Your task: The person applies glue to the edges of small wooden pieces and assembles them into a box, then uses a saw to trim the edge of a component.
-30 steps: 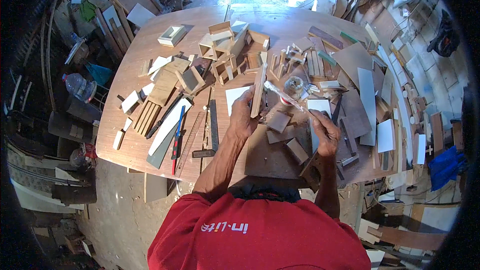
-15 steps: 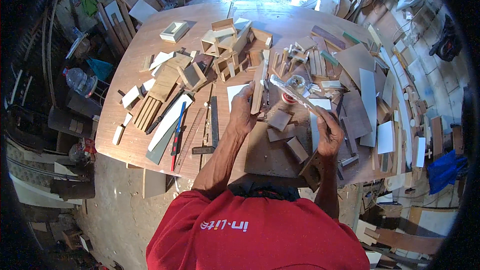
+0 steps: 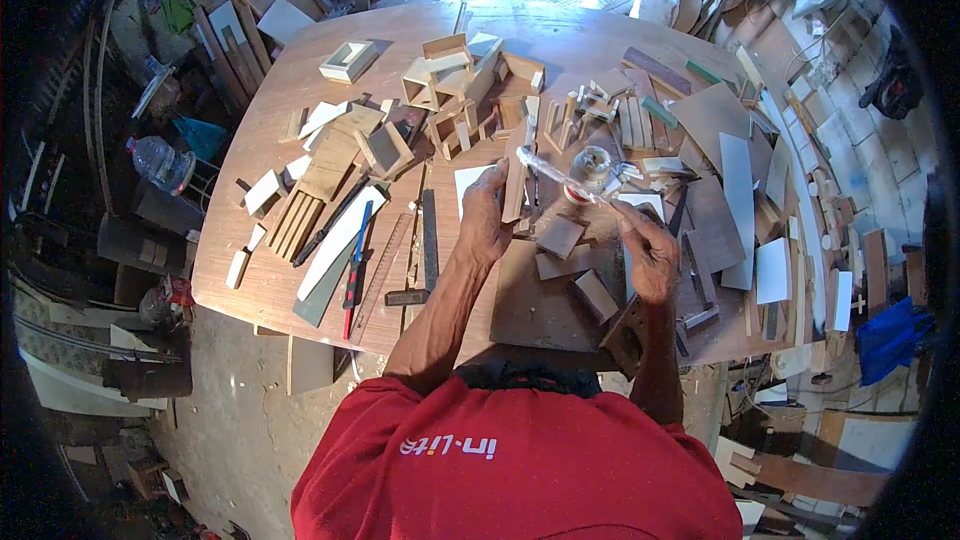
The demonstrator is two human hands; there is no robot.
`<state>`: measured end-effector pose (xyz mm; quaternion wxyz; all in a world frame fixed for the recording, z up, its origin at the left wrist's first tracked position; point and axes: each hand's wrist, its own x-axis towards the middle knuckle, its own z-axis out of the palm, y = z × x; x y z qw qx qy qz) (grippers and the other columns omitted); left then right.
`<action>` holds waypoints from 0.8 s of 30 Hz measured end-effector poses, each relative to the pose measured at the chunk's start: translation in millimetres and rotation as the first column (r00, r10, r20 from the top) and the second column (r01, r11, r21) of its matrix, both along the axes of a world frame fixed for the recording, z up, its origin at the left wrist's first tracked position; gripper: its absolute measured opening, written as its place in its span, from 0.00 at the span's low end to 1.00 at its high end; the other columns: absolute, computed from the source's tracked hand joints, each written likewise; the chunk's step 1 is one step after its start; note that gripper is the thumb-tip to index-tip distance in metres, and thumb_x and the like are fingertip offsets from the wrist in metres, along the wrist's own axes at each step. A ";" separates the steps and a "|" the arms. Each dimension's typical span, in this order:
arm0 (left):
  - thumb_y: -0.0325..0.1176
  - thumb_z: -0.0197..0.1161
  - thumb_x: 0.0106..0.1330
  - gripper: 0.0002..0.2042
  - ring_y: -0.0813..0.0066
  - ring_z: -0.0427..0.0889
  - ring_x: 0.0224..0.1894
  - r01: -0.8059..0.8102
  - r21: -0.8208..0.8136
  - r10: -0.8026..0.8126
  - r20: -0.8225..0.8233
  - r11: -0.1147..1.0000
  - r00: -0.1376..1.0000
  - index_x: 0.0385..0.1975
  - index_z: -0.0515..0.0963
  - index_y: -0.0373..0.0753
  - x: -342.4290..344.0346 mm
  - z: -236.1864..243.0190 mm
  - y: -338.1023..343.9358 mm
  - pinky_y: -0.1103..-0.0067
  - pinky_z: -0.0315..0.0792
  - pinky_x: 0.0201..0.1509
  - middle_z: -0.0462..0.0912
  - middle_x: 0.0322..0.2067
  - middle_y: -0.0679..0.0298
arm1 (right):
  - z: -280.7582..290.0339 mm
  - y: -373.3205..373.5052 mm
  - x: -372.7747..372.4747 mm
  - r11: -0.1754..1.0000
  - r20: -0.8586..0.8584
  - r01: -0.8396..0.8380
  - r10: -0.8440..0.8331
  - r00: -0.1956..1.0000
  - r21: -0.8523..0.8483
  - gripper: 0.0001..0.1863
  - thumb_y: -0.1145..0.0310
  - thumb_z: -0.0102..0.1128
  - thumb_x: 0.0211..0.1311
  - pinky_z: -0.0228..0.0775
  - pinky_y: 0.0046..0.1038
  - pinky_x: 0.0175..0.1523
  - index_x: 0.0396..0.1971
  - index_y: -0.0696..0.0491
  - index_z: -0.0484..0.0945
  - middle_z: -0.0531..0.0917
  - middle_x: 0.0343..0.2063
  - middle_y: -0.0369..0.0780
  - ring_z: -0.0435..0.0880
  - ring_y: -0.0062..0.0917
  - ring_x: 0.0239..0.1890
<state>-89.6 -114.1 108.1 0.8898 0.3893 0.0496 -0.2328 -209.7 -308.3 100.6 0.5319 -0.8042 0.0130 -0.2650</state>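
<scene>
My left hand [image 3: 483, 222] is closed on a narrow wooden board [image 3: 515, 195], held tilted up on edge above the table. My right hand [image 3: 650, 255] grips a stick [image 3: 560, 180] smeared with whitish paste, whose coated tip lies at the board's upper part; whether it touches is hard to tell. Just behind the stick stands a clear jar [image 3: 594, 162] with a red band at its bottom. Small dark offcuts [image 3: 560, 236] and a white panel lie around and under my hands.
The wooden table [image 3: 250, 280] carries several small box assemblies [image 3: 450, 75], slatted pieces [image 3: 297, 230], a blue-and-red tool [image 3: 357, 265], a dark square [image 3: 425, 250] and stacked boards [image 3: 705, 210]. Leaning boards and scrap line both sides, with a water bottle [image 3: 160, 165] at left.
The coated stick in my right hand moved up, then swung left to the board. My left hand rose slightly with the board, which stays in its grip.
</scene>
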 end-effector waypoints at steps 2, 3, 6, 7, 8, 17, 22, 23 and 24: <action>0.38 0.49 0.71 0.11 0.78 0.63 0.20 -0.015 -0.004 0.015 -0.026 1.000 1.000 0.34 0.74 0.38 2.7 -1.0 0.0 0.79 0.62 0.26 0.65 0.18 0.69 | 0.9 -2.3 -3.4 0.999 -0.020 -0.039 0.039 0.999 -0.009 0.12 0.73 0.56 0.64 0.63 0.22 0.41 0.46 0.59 0.80 0.77 0.31 0.37 0.73 0.21 0.34; 0.38 0.50 0.71 0.11 0.78 0.64 0.20 -0.029 -0.009 0.029 -0.049 1.000 0.998 0.34 0.74 0.37 3.8 -1.4 -0.1 0.79 0.62 0.26 0.65 0.18 0.69 | 1.6 -3.3 -5.6 0.997 -0.037 -0.077 0.077 0.996 -0.017 0.12 0.73 0.56 0.64 0.63 0.23 0.41 0.46 0.60 0.80 0.78 0.32 0.38 0.73 0.22 0.35; 0.37 0.50 0.71 0.11 0.77 0.64 0.20 -0.083 0.028 0.085 -0.094 0.996 0.992 0.31 0.73 0.37 2.4 11.1 -4.3 0.79 0.64 0.26 0.66 0.18 0.68 | 0.2 -6.2 -14.2 0.986 -0.042 -0.157 0.159 0.986 0.047 0.12 0.75 0.57 0.63 0.63 0.22 0.42 0.45 0.61 0.80 0.78 0.34 0.38 0.73 0.22 0.36; 0.37 0.50 0.71 0.11 0.77 0.64 0.20 -0.085 0.028 0.087 -0.096 0.996 0.992 0.31 0.73 0.37 4.0 9.6 -4.2 0.79 0.64 0.26 0.66 0.18 0.68 | -2.5 -7.3 -17.7 0.986 -0.043 -0.159 0.161 0.986 0.047 0.12 0.75 0.57 0.63 0.63 0.22 0.42 0.45 0.61 0.80 0.78 0.34 0.38 0.73 0.22 0.36; 0.38 0.51 0.71 0.11 0.77 0.65 0.21 -0.074 0.002 0.074 -0.094 0.997 0.993 0.31 0.73 0.37 6.4 6.0 -3.8 0.79 0.64 0.26 0.67 0.18 0.67 | -7.0 -8.4 -20.9 0.987 -0.020 -0.143 0.145 0.989 0.075 0.12 0.75 0.57 0.63 0.63 0.22 0.43 0.45 0.61 0.80 0.79 0.34 0.38 0.74 0.22 0.36; 0.38 0.52 0.71 0.11 0.75 0.68 0.21 -0.059 -0.022 0.055 -0.134 0.998 0.989 0.34 0.74 0.35 8.8 3.5 -7.2 0.79 0.66 0.27 0.68 0.18 0.65 | -12.2 3.7 -11.1 0.999 0.070 -0.043 0.041 0.997 0.024 0.12 0.75 0.58 0.62 0.67 0.24 0.45 0.45 0.60 0.81 0.81 0.35 0.39 0.77 0.23 0.38; 0.38 0.51 0.71 0.11 0.75 0.66 0.20 -0.096 -0.028 0.092 -0.120 0.995 0.988 0.34 0.72 0.35 19.2 -13.8 0.5 0.79 0.65 0.27 0.67 0.18 0.65 | -22.8 -3.0 -20.2 0.995 0.101 -0.068 0.060 0.993 0.077 0.12 0.72 0.58 0.64 0.66 0.23 0.43 0.44 0.61 0.81 0.81 0.35 0.39 0.76 0.22 0.37; 0.38 0.51 0.71 0.11 0.74 0.68 0.20 -0.051 -0.063 0.045 -0.087 0.997 0.995 0.35 0.72 0.35 21.4 -22.1 4.6 0.78 0.66 0.27 0.68 0.18 0.65 | -23.6 -2.6 -20.1 0.994 0.046 -0.023 0.018 0.999 0.107 0.13 0.71 0.58 0.64 0.66 0.22 0.44 0.45 0.61 0.80 0.80 0.35 0.39 0.76 0.22 0.37; 0.38 0.51 0.71 0.11 0.73 0.69 0.20 -0.004 -0.095 0.000 -0.052 0.995 0.999 0.35 0.72 0.35 23.1 -30.5 6.7 0.78 0.66 0.27 0.68 0.18 0.65 | -22.3 -3.2 -18.5 0.994 0.045 -0.023 0.018 0.999 0.107 0.13 0.71 0.58 0.64 0.66 0.22 0.44 0.45 0.61 0.80 0.80 0.35 0.39 0.76 0.22 0.37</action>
